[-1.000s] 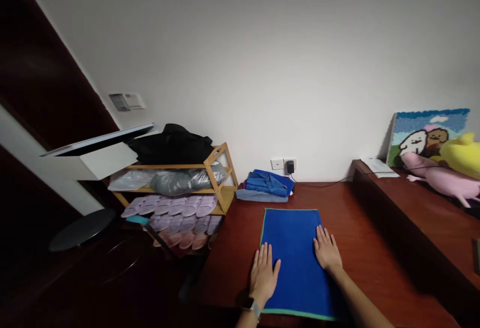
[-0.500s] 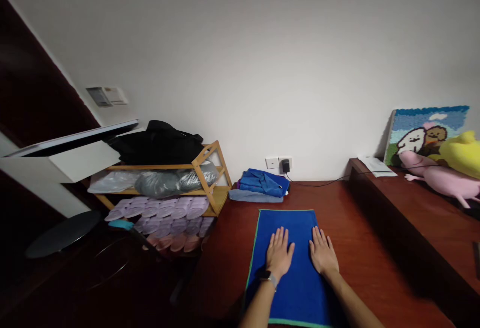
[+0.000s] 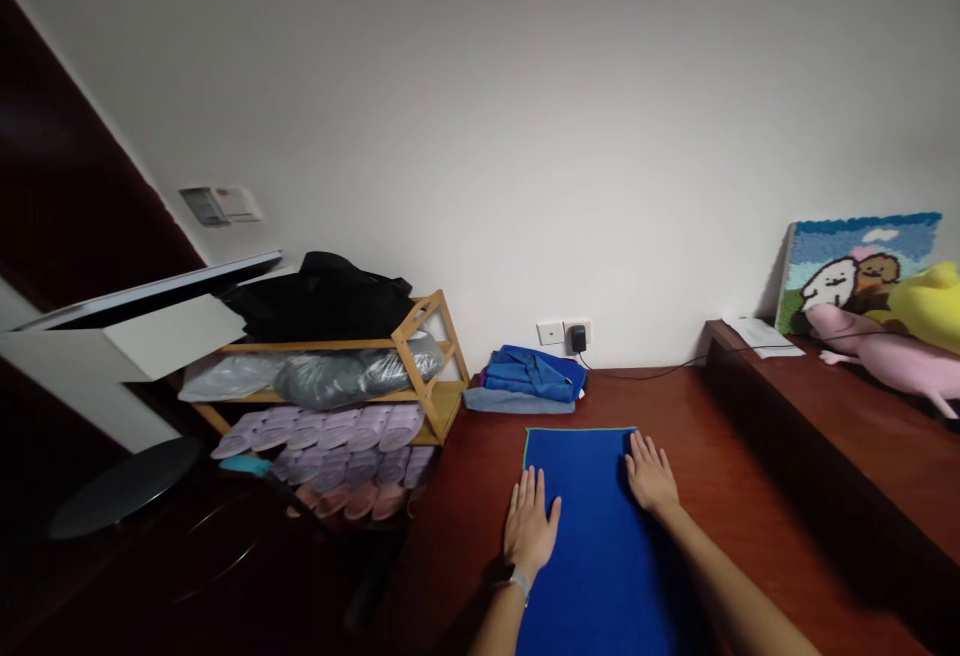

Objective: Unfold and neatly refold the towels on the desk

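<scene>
Leftward, the left hand [image 3: 531, 526] (watch-wearing) shifted across the cloth [image 3: 589, 536].

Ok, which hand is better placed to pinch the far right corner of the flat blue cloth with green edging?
Probably your right hand: its fingertips lie at that corner of the cloth, while your left hand lies at the left edge, closer to you.

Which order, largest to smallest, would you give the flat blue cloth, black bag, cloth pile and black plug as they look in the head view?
Flat blue cloth
Black bag
Cloth pile
Black plug
</scene>
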The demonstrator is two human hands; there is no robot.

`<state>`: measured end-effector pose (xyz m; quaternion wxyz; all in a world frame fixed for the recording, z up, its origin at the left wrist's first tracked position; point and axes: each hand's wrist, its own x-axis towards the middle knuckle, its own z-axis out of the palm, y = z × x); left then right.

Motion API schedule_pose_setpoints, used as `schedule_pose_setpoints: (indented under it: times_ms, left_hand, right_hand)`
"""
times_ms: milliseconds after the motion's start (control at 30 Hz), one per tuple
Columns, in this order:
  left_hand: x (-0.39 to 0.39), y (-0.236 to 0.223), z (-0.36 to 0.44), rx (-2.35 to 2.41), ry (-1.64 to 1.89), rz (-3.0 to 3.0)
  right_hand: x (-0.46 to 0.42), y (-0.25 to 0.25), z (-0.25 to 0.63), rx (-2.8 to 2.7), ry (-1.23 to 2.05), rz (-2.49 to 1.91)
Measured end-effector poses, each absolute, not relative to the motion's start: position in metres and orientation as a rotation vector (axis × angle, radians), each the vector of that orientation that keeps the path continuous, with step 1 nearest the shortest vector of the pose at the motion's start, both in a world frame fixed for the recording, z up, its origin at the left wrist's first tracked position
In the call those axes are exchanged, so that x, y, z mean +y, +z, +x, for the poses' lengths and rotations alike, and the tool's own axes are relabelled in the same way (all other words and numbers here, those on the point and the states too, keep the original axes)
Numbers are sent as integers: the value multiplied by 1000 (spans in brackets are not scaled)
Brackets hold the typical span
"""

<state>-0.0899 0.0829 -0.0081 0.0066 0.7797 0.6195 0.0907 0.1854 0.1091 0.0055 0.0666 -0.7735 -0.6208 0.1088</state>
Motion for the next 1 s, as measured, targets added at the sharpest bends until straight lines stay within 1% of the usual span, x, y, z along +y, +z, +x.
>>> schedule_pose_setpoints:
  times_ms: [133,300,400,467,567,667,767,1000]
  left_hand:
    - [85,-13,-96,1955,262,2425]
    - [94,-19,-97,1969,282,2460]
    - [108,-9,-62,1928,399,2532]
    - [122,0,-24,1767,440,2616]
    - [147,4,34,1507,420,2672]
    - [166,-4,60,1444,379,2629]
    - [178,-13,40,1488,374,2605]
    - [207,-10,-67,1818,259,2515]
  right_hand:
    - [134,-1,196,-1912,358,-2287]
    - [136,-17,199,-1923,310,-2261]
    - [135,-21,199,-1923,281,-2260]
    - [136,-23,200,-1928,270,-2252]
    - [136,-24,202,-1963,267,-2250]
    - [136,-24,202,-2000,260,-2260]
    - [137,-24,202,-1983,237,-2281]
    - [137,-23,201,-1933,285,-2267]
